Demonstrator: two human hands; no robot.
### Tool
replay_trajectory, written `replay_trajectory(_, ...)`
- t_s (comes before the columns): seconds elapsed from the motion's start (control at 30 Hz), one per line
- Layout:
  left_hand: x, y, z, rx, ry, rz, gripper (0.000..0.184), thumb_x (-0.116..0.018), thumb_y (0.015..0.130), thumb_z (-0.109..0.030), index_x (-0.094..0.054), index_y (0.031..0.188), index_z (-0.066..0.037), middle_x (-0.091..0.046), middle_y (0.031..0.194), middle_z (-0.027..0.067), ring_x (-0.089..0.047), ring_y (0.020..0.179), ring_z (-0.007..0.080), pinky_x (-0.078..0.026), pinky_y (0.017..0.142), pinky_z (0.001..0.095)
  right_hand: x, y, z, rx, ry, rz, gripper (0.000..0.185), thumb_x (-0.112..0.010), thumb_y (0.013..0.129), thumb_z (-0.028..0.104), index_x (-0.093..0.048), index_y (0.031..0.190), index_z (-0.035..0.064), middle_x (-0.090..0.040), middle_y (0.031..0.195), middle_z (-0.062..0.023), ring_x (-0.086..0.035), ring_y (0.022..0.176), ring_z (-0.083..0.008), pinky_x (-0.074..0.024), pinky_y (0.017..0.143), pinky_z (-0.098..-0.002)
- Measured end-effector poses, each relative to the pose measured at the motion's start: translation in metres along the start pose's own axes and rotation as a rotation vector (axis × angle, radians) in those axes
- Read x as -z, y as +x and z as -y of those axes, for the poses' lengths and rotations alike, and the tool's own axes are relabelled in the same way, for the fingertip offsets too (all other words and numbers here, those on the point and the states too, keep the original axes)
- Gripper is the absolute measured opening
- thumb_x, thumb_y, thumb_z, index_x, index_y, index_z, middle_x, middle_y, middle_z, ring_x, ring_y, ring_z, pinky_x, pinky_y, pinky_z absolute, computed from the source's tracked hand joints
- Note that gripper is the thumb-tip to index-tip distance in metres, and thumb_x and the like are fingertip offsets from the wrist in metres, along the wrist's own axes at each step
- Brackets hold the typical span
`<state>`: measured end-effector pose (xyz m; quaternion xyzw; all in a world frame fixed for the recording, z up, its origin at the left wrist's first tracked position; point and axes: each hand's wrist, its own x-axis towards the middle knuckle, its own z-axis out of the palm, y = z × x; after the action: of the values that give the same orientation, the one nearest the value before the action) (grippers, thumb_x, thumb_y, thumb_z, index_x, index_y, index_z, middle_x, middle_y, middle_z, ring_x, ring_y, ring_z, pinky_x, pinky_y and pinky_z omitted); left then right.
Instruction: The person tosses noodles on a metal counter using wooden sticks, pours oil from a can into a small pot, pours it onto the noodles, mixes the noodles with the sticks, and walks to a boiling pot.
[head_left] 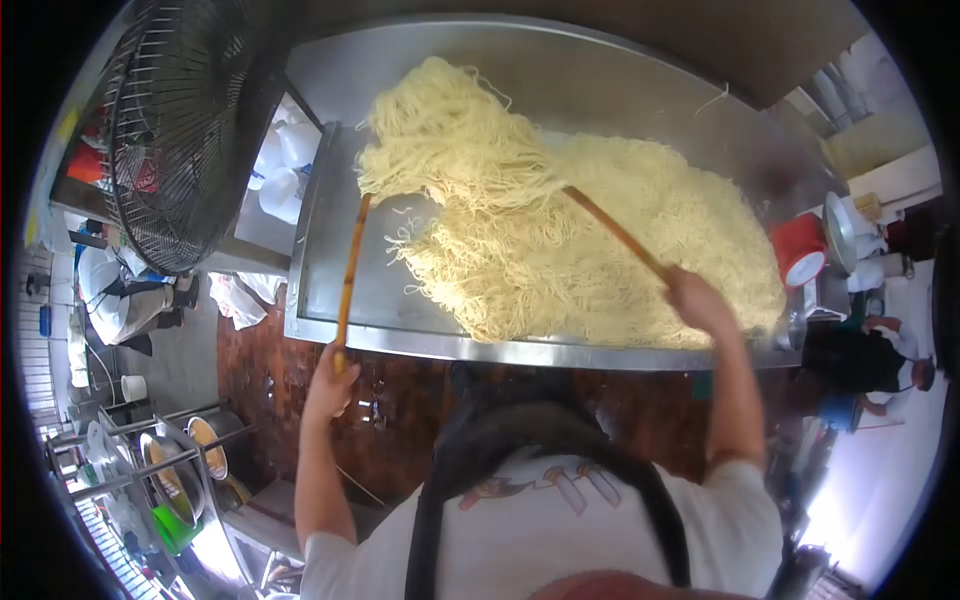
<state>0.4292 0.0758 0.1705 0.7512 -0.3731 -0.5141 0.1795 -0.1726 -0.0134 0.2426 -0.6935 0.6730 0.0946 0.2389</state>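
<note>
A big fan stands close by the left end of the metal tabletop, and a red scale is at the right end. A rack with bowls is at lower left; one person is off to the left, another to the right. The tabletop's raised rim runs between the wearer and the noodles. These are thin, pale yellow and tangled, heaped from the middle to the right, with a bunched mound at upper left touching both sticks' far ends. The left hand has its fingers clenched round the left stick; the right hand's fingers, blurred, seem wrapped round the right stick.
</note>
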Motion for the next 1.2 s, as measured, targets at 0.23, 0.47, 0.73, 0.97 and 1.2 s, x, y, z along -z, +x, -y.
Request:
replay_trajectory(0.23,-0.040,0.016,-0.033,-0.269,0.506,0.052,0.059,-0.063,0.087,-0.008,-0.043,0.143,-0.003,-0.059,0.126,0.0316,-0.057,0.121,0.0450,-0.047,0.101,0.0455,-0.038,0.019,-0.062,-0.113,0.000,-0.030,0.032,-0.059,0.092,0.015,-0.058,0.118,-0.0042,-0.067,0.103,-0.0262,-0.065,0.099,-0.0417,-0.0510,0.086,-0.0502)
replay_trajectory(0.47,-0.131,0.157,-0.120,-0.442,0.367,0.260,0.056,-0.062,0.088,-0.011,-0.043,0.140,-0.005,-0.063,0.081,0.0169,-0.061,0.060,0.0254,-0.051,0.056,0.0403,-0.072,0.120,0.030,0.081,0.440,-0.085,0.029,-0.057,0.097,0.020,-0.053,0.115,-0.0021,-0.063,0.083,-0.0208,-0.063,0.068,-0.0345,-0.0526,0.067,-0.0438)
replay_trajectory(0.73,-0.208,0.138,-0.088,-0.395,0.040,0.273,0.058,-0.064,0.091,-0.013,-0.037,0.142,-0.007,-0.050,0.066,0.0019,-0.045,0.044,0.0133,-0.036,0.038,0.0321,-0.155,0.075,0.056,0.089,0.565,-0.156,0.031,-0.059,0.096,0.028,-0.055,0.108,-0.0009,-0.065,0.095,-0.0230,-0.063,0.085,-0.0387,-0.0505,0.077,-0.0440)
replay_trajectory(0.97,-0.094,0.099,-0.082,-0.343,0.035,0.480,0.068,-0.067,0.088,-0.008,-0.036,0.148,-0.010,-0.051,0.067,0.0019,-0.045,0.042,0.0111,-0.034,0.036,0.0294,-0.028,-0.004,-0.013,-0.050,0.593,-0.393,0.035,-0.061,0.098,0.027,-0.056,0.122,0.0033,-0.067,0.097,-0.0137,-0.062,0.083,-0.0221,-0.0495,0.074,-0.0353)
replay_trajectory(1.2,0.063,-0.019,-0.006,0.055,0.024,0.244,0.068,-0.065,0.086,-0.004,-0.040,0.147,-0.019,-0.045,0.063,-0.0013,-0.038,0.037,0.0087,-0.030,0.033,0.0253,0.070,-0.139,-0.014,-0.261,0.030,-0.040,0.024,-0.066,0.086,0.013,-0.056,0.103,0.0000,-0.063,0.090,-0.0264,-0.062,0.090,-0.0475,-0.0466,0.074,-0.0523)
